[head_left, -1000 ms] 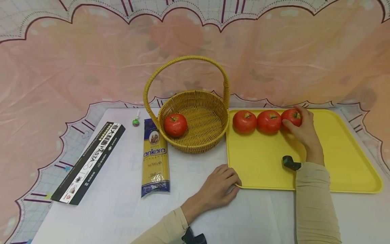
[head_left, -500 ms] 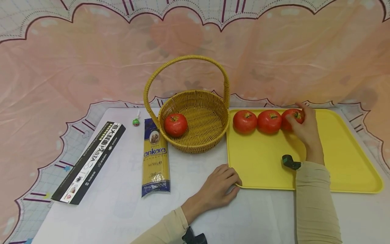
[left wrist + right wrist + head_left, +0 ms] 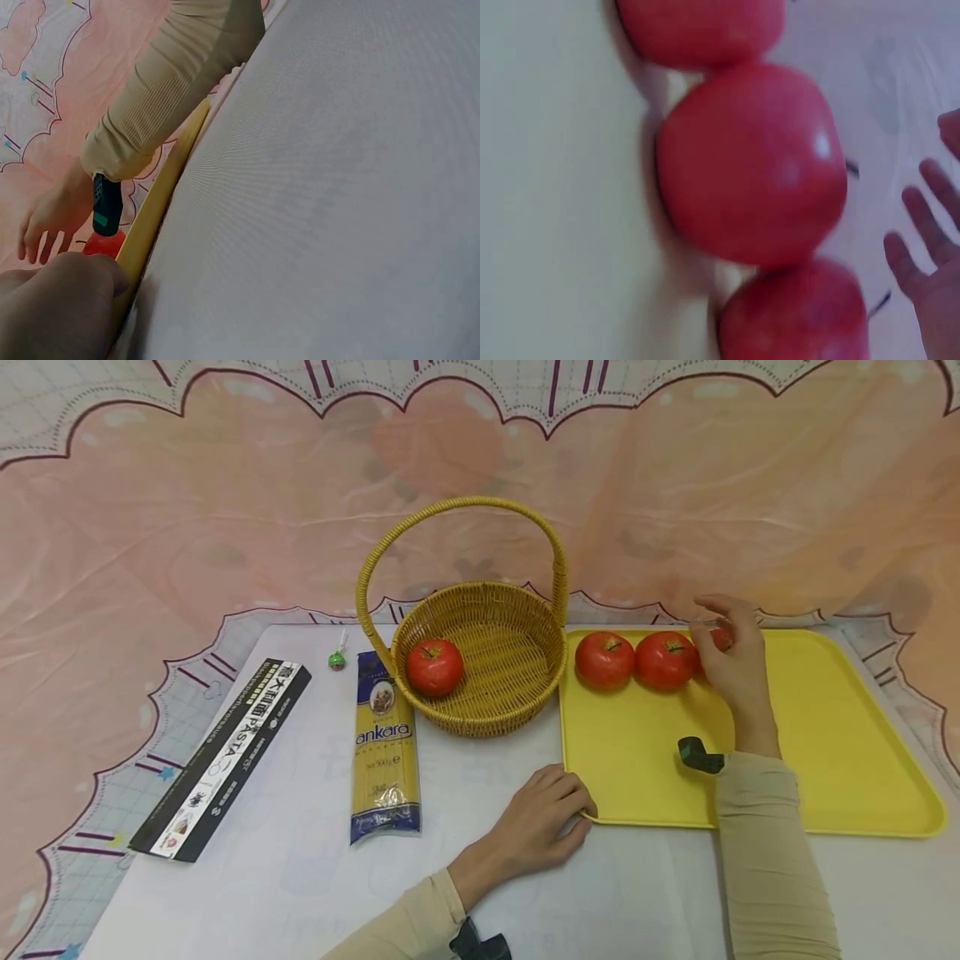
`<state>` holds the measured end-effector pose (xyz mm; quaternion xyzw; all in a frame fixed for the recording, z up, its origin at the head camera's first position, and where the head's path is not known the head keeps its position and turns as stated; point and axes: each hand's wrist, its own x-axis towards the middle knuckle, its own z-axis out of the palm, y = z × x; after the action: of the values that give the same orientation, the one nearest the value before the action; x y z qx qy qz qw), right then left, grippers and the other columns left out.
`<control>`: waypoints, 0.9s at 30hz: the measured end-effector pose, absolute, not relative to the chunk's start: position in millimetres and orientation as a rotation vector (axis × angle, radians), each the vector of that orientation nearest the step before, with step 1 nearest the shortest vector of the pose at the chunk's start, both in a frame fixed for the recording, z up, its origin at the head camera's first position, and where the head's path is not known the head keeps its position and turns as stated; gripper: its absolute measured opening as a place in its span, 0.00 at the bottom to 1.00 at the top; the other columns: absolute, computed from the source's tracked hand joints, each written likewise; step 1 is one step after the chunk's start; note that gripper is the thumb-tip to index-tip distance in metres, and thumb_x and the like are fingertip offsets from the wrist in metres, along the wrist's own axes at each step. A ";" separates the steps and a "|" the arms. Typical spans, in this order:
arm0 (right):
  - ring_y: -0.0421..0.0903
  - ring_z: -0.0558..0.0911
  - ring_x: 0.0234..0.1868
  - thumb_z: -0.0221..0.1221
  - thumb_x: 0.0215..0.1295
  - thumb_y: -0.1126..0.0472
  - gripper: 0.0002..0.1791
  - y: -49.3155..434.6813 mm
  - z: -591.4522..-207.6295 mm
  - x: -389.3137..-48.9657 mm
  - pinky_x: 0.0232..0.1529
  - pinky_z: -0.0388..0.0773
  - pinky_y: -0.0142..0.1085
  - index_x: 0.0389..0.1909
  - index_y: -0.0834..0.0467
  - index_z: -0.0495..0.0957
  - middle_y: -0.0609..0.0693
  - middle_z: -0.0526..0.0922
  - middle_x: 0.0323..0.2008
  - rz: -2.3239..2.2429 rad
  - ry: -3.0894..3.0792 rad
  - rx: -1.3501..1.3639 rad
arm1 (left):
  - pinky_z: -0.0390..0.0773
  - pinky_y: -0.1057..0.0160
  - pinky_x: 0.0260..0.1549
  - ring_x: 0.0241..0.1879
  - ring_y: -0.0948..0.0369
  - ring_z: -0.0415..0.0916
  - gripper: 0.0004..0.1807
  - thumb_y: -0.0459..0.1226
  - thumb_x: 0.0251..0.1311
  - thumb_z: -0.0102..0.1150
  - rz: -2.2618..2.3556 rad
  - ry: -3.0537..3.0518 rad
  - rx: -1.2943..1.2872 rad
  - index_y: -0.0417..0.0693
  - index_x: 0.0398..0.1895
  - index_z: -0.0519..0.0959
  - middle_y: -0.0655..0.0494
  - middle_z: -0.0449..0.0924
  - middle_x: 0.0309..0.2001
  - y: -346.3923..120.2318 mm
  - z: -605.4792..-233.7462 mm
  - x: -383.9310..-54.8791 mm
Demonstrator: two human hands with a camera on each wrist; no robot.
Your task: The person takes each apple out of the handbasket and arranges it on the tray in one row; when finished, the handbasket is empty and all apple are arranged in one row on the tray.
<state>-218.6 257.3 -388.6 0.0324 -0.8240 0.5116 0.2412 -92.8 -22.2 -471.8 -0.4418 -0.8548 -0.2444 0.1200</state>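
Three red tomatoes stand in a row along the back of the yellow tray [image 3: 637,760]: left tomato [image 3: 604,660], middle tomato [image 3: 666,660], right tomato [image 3: 722,638]. My right hand [image 3: 738,664] hovers over the right one and partly hides it. Its fingers [image 3: 922,225] are spread and apart from the fruit in the right wrist view. At the tray's front left corner, my left hand [image 3: 536,818] holds the rim with bent fingers and thumb. Another tomato [image 3: 435,667] lies in the left side of a wicker basket [image 3: 480,723] with a tall handle.
Left of the basket lies a pasta packet [image 3: 386,768], its top end by the basket's rim. A long black and white pasta box [image 3: 221,760] lies slanted farther left. A small green lollipop [image 3: 337,660] lies between them. A patterned cloth [image 3: 300,527] hangs behind.
My right hand has let go of the right tomato, its fingers lifting and shifting slightly left above it. The left hand, tray and basket stay where they were.
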 end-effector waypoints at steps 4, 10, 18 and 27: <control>0.33 0.69 0.55 0.56 0.62 0.69 0.19 231.1 -372.0 -212.9 0.67 0.64 0.44 0.55 0.66 0.72 0.38 0.73 0.50 1.405 -2.253 0.254 | 0.62 0.63 0.64 0.43 0.66 0.67 0.03 0.40 0.61 0.54 -0.705 -2.499 -1.291 0.59 0.36 0.77 0.67 0.73 0.37 -22.9 -471.3 -92.6; 0.45 0.71 0.55 0.56 0.62 0.70 0.19 211.9 -379.9 -228.9 0.61 0.66 0.27 0.55 0.64 0.73 0.54 0.75 0.52 1.337 -2.315 0.446 | 0.62 0.64 0.64 0.43 0.67 0.66 0.04 0.40 0.61 0.54 -0.720 -2.506 -1.289 0.59 0.36 0.77 0.67 0.73 0.37 -22.8 -470.5 -92.5; 0.51 0.74 0.56 0.59 0.61 0.70 0.18 182.5 -385.7 -239.1 0.61 0.69 0.32 0.53 0.60 0.75 0.55 0.78 0.53 1.317 -2.334 0.741 | 0.60 0.65 0.65 0.45 0.67 0.66 0.04 0.41 0.61 0.53 -0.689 -2.523 -1.283 0.59 0.37 0.77 0.68 0.72 0.37 -21.6 -471.1 -92.3; 0.52 0.75 0.54 0.60 0.59 0.70 0.19 150.4 -381.0 -246.6 0.56 0.72 0.52 0.53 0.62 0.74 0.56 0.78 0.51 1.208 -2.387 1.022 | 0.61 0.64 0.65 0.45 0.66 0.67 0.04 0.40 0.60 0.55 -0.686 -2.507 -1.285 0.59 0.37 0.77 0.67 0.73 0.37 -22.6 -470.8 -91.5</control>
<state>-246.6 150.4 -381.0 0.3533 -0.8256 0.4176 0.1386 -91.5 -22.6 -470.8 -0.4399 -0.8584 -0.2348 0.1210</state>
